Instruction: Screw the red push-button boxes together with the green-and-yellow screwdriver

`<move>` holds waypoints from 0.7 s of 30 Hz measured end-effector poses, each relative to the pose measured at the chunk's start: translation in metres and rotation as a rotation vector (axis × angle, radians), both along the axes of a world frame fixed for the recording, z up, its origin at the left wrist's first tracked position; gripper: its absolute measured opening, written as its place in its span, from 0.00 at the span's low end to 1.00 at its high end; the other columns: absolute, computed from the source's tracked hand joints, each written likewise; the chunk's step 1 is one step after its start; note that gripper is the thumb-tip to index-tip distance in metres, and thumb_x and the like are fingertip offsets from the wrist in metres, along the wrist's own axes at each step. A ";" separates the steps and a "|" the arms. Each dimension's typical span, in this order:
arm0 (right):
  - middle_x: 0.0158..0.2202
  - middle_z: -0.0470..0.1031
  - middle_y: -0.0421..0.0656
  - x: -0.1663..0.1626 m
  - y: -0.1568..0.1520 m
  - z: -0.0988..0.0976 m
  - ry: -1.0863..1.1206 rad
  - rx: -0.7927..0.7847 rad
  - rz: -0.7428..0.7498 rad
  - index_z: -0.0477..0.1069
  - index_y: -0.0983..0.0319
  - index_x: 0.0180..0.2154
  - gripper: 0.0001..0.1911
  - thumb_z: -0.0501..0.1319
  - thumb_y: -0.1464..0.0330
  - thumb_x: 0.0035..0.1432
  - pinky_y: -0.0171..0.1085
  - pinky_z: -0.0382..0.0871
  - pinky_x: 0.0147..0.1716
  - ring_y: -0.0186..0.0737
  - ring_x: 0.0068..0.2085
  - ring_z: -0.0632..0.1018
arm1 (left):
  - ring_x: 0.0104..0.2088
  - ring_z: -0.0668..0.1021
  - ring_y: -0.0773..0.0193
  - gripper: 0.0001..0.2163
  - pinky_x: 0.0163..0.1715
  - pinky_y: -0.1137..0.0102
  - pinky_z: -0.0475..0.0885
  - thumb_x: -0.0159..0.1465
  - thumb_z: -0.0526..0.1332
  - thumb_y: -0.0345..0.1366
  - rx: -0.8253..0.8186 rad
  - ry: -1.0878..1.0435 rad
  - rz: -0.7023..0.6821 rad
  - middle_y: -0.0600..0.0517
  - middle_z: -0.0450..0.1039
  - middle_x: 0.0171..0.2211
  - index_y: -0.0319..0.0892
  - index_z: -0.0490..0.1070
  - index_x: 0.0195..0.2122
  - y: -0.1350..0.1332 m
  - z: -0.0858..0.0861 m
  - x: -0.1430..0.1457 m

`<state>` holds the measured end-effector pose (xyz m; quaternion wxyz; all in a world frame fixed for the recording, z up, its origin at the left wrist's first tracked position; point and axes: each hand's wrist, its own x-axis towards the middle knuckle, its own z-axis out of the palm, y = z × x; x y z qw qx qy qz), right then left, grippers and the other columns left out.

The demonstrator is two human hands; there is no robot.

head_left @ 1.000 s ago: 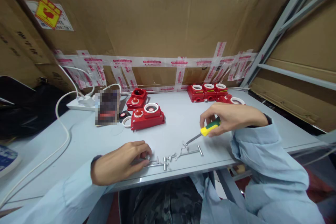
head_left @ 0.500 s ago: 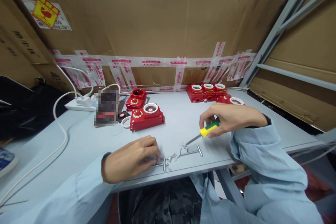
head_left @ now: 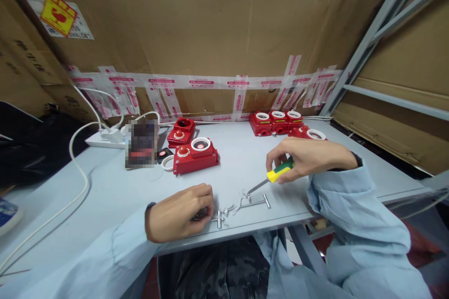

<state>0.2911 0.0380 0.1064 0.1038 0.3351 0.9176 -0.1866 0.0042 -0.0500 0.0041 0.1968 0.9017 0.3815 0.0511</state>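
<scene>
My right hand (head_left: 298, 159) is closed around the green and yellow handle of a screwdriver (head_left: 280, 170). Its tip rests at a small metal end with thin whitish strands (head_left: 233, 207) on the table. Beside it lies a T-shaped metal rod (head_left: 255, 203) with a short crossbar. A second T-shaped metal rod (head_left: 219, 219) lies left of it; its shaft runs into the curled fingers of my left hand (head_left: 185, 211). A small dark area shows between those fingers, too unclear to name. The strands lie between both rods.
Red housings with white rings (head_left: 196, 158) stand left of centre, near a loose white ring (head_left: 167, 163). Several more red housings (head_left: 277, 124) line the back right. A power strip (head_left: 105, 138) with white cables sits left. Cardboard (head_left: 210, 23) walls the back.
My left hand has shifted slightly right, its fingers more curled over the rod's shaft. My right hand and the screwdriver have stayed nearly still.
</scene>
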 end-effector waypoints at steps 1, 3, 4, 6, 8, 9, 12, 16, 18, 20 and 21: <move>0.34 0.77 0.42 0.000 0.000 0.000 -0.001 0.001 0.000 0.77 0.61 0.39 0.15 0.67 0.61 0.49 0.34 0.62 0.33 0.37 0.34 0.73 | 0.35 0.73 0.63 0.07 0.36 0.71 0.68 0.57 0.56 0.23 0.004 0.006 0.001 0.49 0.69 0.35 0.39 0.70 0.32 0.000 -0.001 0.001; 0.34 0.77 0.42 0.000 0.000 0.000 -0.002 -0.003 0.003 0.77 0.61 0.40 0.16 0.66 0.61 0.49 0.34 0.62 0.33 0.37 0.34 0.74 | 0.34 0.73 0.62 0.07 0.36 0.71 0.68 0.56 0.56 0.22 0.010 0.011 0.002 0.49 0.69 0.34 0.39 0.69 0.32 0.000 -0.001 0.001; 0.34 0.77 0.42 0.000 0.000 0.000 -0.001 -0.006 0.006 0.77 0.61 0.40 0.16 0.66 0.61 0.49 0.34 0.62 0.33 0.37 0.34 0.74 | 0.35 0.73 0.62 0.07 0.36 0.71 0.68 0.56 0.56 0.23 0.012 0.010 0.000 0.49 0.69 0.34 0.39 0.69 0.32 0.001 -0.001 0.002; 0.34 0.77 0.42 0.000 0.000 0.000 0.003 -0.008 0.010 0.77 0.61 0.40 0.15 0.66 0.61 0.50 0.34 0.62 0.33 0.37 0.35 0.74 | 0.35 0.73 0.62 0.06 0.37 0.70 0.68 0.57 0.56 0.23 0.019 0.003 -0.004 0.49 0.69 0.34 0.39 0.69 0.32 0.002 0.000 0.001; 0.34 0.77 0.42 -0.001 0.000 0.000 0.005 -0.010 0.009 0.77 0.61 0.40 0.15 0.66 0.61 0.50 0.33 0.62 0.33 0.37 0.35 0.74 | 0.35 0.73 0.62 0.06 0.37 0.70 0.68 0.58 0.56 0.24 0.024 -0.012 -0.008 0.49 0.69 0.35 0.39 0.69 0.33 0.003 0.001 -0.001; 0.34 0.77 0.42 -0.001 -0.001 0.000 0.005 -0.012 0.007 0.77 0.61 0.40 0.16 0.66 0.61 0.50 0.33 0.62 0.33 0.36 0.35 0.74 | 0.36 0.73 0.62 0.07 0.38 0.70 0.68 0.59 0.56 0.24 0.024 -0.023 -0.011 0.49 0.69 0.36 0.40 0.70 0.35 0.003 0.002 -0.002; 0.34 0.77 0.42 -0.001 -0.001 0.001 0.003 -0.012 0.003 0.77 0.61 0.40 0.16 0.67 0.61 0.49 0.33 0.62 0.33 0.36 0.35 0.74 | 0.39 0.73 0.61 0.10 0.40 0.70 0.69 0.60 0.55 0.24 0.022 -0.054 -0.038 0.48 0.69 0.38 0.41 0.71 0.39 0.005 0.003 -0.005; 0.34 0.77 0.42 0.000 -0.002 0.002 0.008 -0.011 0.013 0.77 0.61 0.40 0.15 0.67 0.61 0.49 0.33 0.62 0.34 0.36 0.34 0.73 | 0.38 0.74 0.61 0.10 0.40 0.70 0.69 0.61 0.54 0.25 0.042 -0.072 -0.055 0.49 0.70 0.37 0.42 0.71 0.38 0.005 0.003 -0.007; 0.34 0.76 0.42 0.000 -0.002 0.001 0.021 -0.011 0.020 0.77 0.61 0.40 0.15 0.67 0.62 0.49 0.33 0.62 0.34 0.36 0.34 0.73 | 0.39 0.74 0.61 0.09 0.40 0.69 0.70 0.63 0.53 0.27 0.077 -0.106 -0.038 0.48 0.70 0.38 0.42 0.70 0.41 0.006 0.005 -0.005; 0.34 0.76 0.42 0.000 -0.002 0.000 0.049 -0.006 0.034 0.77 0.61 0.40 0.15 0.66 0.61 0.50 0.33 0.63 0.34 0.36 0.34 0.73 | 0.41 0.74 0.59 0.09 0.42 0.67 0.70 0.66 0.52 0.31 0.124 -0.161 -0.006 0.47 0.71 0.40 0.41 0.69 0.45 0.008 0.007 0.000; 0.34 0.76 0.42 0.000 -0.002 -0.001 0.065 -0.003 0.045 0.77 0.61 0.40 0.16 0.66 0.60 0.50 0.33 0.63 0.35 0.36 0.34 0.73 | 0.43 0.74 0.59 0.10 0.44 0.66 0.70 0.67 0.53 0.33 0.139 -0.186 0.004 0.46 0.71 0.42 0.40 0.68 0.46 0.009 0.007 0.004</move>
